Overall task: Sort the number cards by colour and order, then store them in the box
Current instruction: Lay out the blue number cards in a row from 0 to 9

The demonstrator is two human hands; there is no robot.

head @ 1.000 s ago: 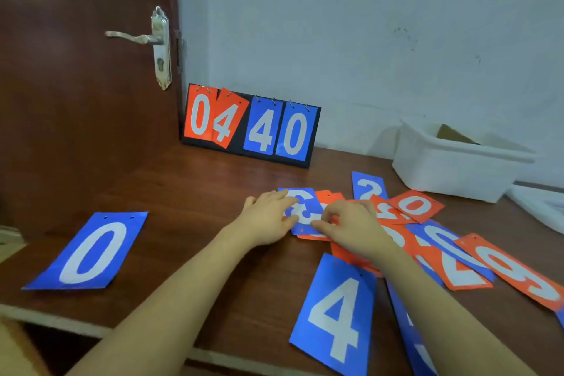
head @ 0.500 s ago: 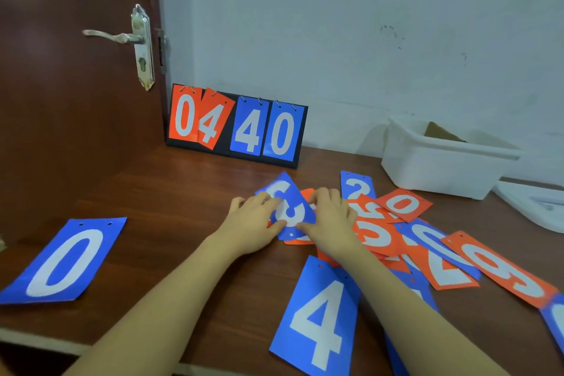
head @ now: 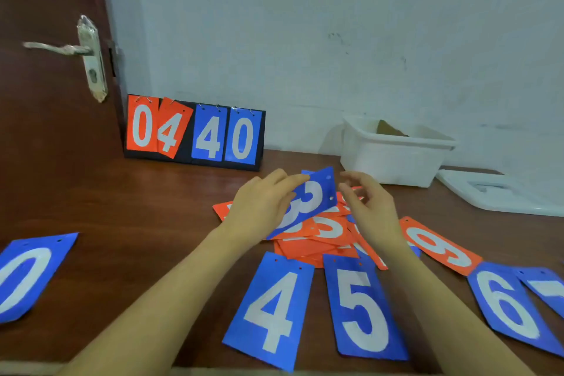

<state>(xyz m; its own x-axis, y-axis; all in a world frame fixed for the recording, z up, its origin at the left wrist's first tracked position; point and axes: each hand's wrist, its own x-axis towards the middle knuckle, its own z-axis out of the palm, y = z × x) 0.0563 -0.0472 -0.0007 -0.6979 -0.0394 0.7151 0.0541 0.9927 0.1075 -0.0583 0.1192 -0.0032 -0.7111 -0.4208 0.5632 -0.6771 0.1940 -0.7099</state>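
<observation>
Lifting the blue 3 card [head: 308, 203] clear of the pile, my left hand [head: 259, 208] now pinches it by its left edge, thumb under and fingers over, so the card tilts up off the table [head: 122, 223]. Half a second ago both hands pressed on it flat against the heap; my right hand [head: 370, 208] has since let go and hovers just right of the card, fingers loosely curled and holding nothing.

I judge this means the 3 is picked out and ready to join the blue row, which is still being laid out; nothing has been stored yet.

Directly beneath the held card lies the jumble of orange cards [head: 317, 241], overlapping, their numerals mostly hidden. Nearer me than the grip sit the blue 4 [head: 270, 310] and blue 5 [head: 363, 308] side by side, face up. Further right lie an orange card reading 8 or 9 [head: 439, 247], a blue 6 [head: 509, 305] and a blue card cut off by the frame edge. Far left of the grip is a blue 0 [head: 27, 278].

Beyond the grip, against the wall, a scoreboard stand [head: 195, 131] reads 0 4 in orange and 4 0 in blue. The white box [head: 393, 156] waits beyond and right of the grip, with its lid [head: 494, 192] lying beside it. No brand names are visible.
</observation>
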